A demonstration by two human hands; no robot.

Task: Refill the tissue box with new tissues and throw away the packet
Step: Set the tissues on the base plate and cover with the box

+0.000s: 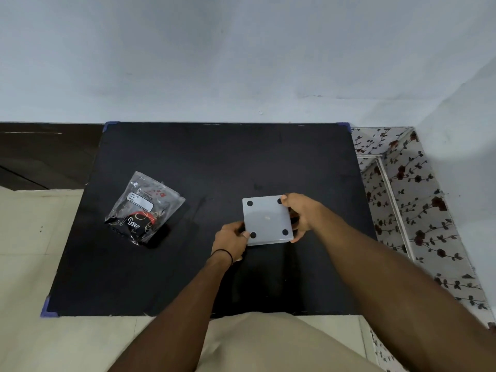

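Frosted white plastic — box turned bottom-up, four black pads at its corners, held just above black table, right of centre. Gripped on both sides: left hand pinching the near-left corner, thumb pressed beside one pad; right hand wrapped round the right edge, fingers curled under, thumb over the far-right corner. Thin black band on left wrist. Well apart to the left, lying flat on table — packet, clear crinkled plastic with a white label near the top, black and red print lower down. Blue protectors on table corners. Pale wall behind, floral-patterned surface to the right, beige floor at left. Tan trousers at bottom edge.
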